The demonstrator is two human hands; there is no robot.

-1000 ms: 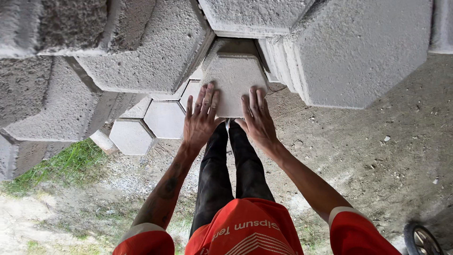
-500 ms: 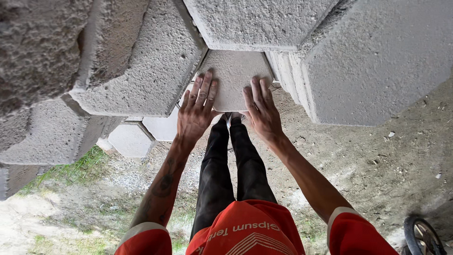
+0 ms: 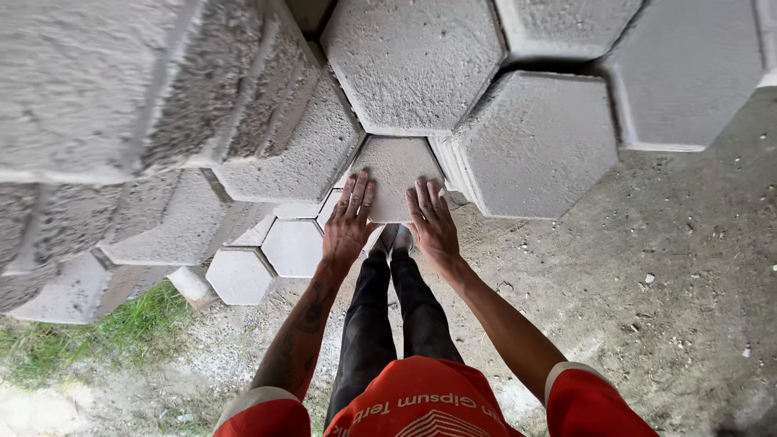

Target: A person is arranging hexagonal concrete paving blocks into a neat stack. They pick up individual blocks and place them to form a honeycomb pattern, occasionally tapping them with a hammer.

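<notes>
Both hands lay flat on one pale grey hexagonal concrete paving block (image 3: 394, 180) at the near edge of the stack. Left hand (image 3: 350, 222) pressed on the block's lower left, fingers spread and straight; right hand (image 3: 431, 220) on its lower right, likewise splayed. Neither grip was clenched: palms and fingers rested open against the face, no fingers curled round an edge as far as the view showed.

The block sat low in a gap, hemmed by taller stacks of rough grey hexagonal blocks: one stack (image 3: 413, 65) directly beyond it, one (image 3: 534, 146) touching its right side, one (image 3: 287, 154) on its left. Its face lay below theirs. Whether it was fully seated or tilted could not be told, since its near edge was hidden by the hands.

Smaller-looking grey hexagonal blocks (image 3: 267, 259) lay lower down to the left, near a patch of grass (image 3: 97, 336). Bare grey dirt ground (image 3: 647, 307) spread to the right.

Judged progress: much stacking stood done; this column remained short of its neighbours, so more blocks seemed left to go.
</notes>
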